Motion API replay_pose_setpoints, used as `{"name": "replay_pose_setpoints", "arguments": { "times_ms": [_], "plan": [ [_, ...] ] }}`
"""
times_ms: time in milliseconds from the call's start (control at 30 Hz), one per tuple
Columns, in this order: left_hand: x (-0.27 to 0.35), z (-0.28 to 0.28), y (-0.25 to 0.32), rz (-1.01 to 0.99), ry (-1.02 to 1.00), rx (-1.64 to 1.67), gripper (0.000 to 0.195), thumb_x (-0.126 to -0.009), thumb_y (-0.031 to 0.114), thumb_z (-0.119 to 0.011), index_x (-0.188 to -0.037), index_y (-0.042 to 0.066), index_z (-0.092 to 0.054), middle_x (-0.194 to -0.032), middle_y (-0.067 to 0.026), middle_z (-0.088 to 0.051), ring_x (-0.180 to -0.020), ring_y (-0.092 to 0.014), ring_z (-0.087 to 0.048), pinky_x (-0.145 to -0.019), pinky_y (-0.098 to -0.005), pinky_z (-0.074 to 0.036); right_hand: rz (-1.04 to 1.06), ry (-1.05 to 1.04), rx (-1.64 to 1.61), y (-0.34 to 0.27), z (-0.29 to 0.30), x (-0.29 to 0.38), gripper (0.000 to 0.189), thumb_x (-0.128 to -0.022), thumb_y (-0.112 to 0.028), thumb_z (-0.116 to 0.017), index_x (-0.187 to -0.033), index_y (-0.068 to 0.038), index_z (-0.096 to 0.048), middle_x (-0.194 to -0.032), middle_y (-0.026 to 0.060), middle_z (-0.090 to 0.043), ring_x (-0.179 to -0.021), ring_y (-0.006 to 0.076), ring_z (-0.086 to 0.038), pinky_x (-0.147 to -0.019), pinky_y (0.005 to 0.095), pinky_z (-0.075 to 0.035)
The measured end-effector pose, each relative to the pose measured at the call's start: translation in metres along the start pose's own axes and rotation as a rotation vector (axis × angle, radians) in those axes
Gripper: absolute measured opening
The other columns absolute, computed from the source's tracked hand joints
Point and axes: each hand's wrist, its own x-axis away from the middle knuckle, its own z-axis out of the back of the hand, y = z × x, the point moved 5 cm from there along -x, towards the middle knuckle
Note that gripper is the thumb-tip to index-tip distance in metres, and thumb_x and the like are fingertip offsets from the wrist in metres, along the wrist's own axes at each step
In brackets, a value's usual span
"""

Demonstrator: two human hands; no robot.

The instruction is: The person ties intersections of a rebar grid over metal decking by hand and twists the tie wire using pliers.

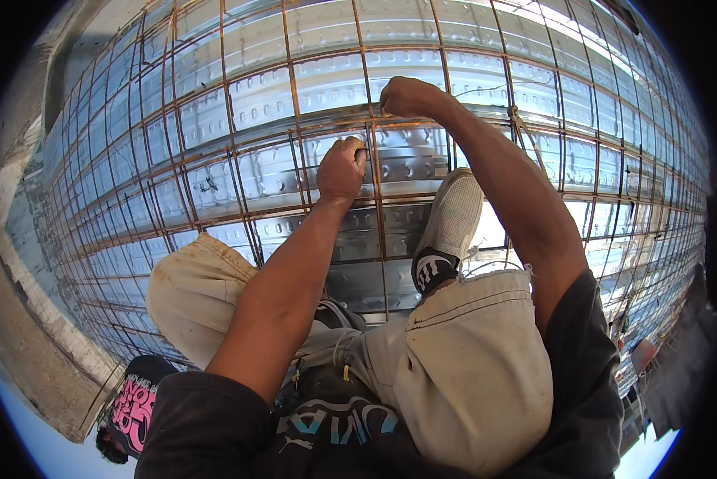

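A rusty steel rebar mesh point(377, 197) lies over corrugated metal decking point(256, 114). My left hand point(343, 164) is curled at a crossing of the bars, and a short dark piece, perhaps tie wire, shows at its fingers. Up and to the right of it, my right hand point(407, 97) is closed by another crossing; what it holds, if anything, is hidden. A tool that looks like pincers point(526, 135) hangs at a bar to the right of my right forearm. A thin loose wire point(484, 90) runs from near my right wrist to the right.
My shoe point(454, 209) rests on the mesh below my right forearm. A concrete edge point(41, 317) curves along the left. At the lower left is another person in a dark shirt with pink print point(132, 413). Bright gaps show beside the decking at the right.
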Motion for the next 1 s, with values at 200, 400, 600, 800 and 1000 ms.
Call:
{"name": "replay_pose_setpoints", "arguments": {
  "times_ms": [200,400,600,800,1000],
  "plan": [
    [0.004,0.017,-0.005,-0.005,0.081,0.079,0.026,-0.090,0.026,-0.067,-0.104,0.005,-0.067,-0.095,-0.0137,-0.067,-0.086,-0.031,-0.065,-0.077,-0.0394,-0.051,-0.145,0.002,0.049,0.000,0.003,0.011,0.023,-0.076,-0.015,-0.057,-0.078,0.004,-0.071,-0.086,0.0277,-0.067,-0.080,0.0401,-0.067,-0.075,0.0471,-0.053],
    [-0.008,0.013,-0.001,0.143,0.196,0.407,0.028,-0.091,0.027,-0.064,-0.102,0.001,-0.068,-0.096,-0.0165,-0.068,-0.085,-0.030,-0.066,-0.079,-0.0361,-0.051,-0.158,0.165,-0.149,-0.016,0.003,0.034,0.030,-0.076,-0.016,-0.059,-0.090,0.007,-0.072,-0.083,0.0262,-0.069,-0.073,0.0357,-0.068,-0.076,0.0416,-0.053],
    [-0.038,0.013,0.023,0.306,0.028,0.501,0.031,-0.091,0.025,-0.066,-0.103,-0.004,-0.068,-0.087,-0.0086,-0.070,-0.074,-0.013,-0.063,-0.069,-0.0277,-0.050,-0.162,0.346,-0.427,-0.030,-0.020,0.072,0.021,-0.079,-0.013,-0.057,-0.075,0.003,-0.069,-0.078,0.0257,-0.065,-0.073,0.0412,-0.064,-0.070,0.0473,-0.052],
    [-0.052,0.029,0.014,0.453,-0.049,0.510,0.031,-0.090,0.023,-0.067,-0.103,-0.004,-0.069,-0.083,-0.0086,-0.071,-0.071,-0.013,-0.064,-0.070,-0.0271,-0.051,-0.393,0.270,-0.703,-0.054,-0.048,0.090,0.047,-0.089,-0.018,-0.054,-0.134,-0.005,-0.056,-0.080,0.0283,-0.065,-0.078,0.0396,-0.067,-0.075,0.0461,-0.051],
    [-0.064,0.030,0.049,0.309,-0.096,0.132,0.032,-0.087,0.030,-0.067,-0.104,0.004,-0.073,-0.090,-0.0139,-0.073,-0.082,-0.025,-0.069,-0.076,-0.0362,-0.053,-0.401,0.320,-0.659,-0.069,-0.056,0.098,0.038,-0.091,-0.019,-0.054,-0.124,-0.001,-0.058,-0.092,0.0272,-0.066,-0.085,0.0410,-0.066,-0.077,0.0468,-0.050]
  ]
}}
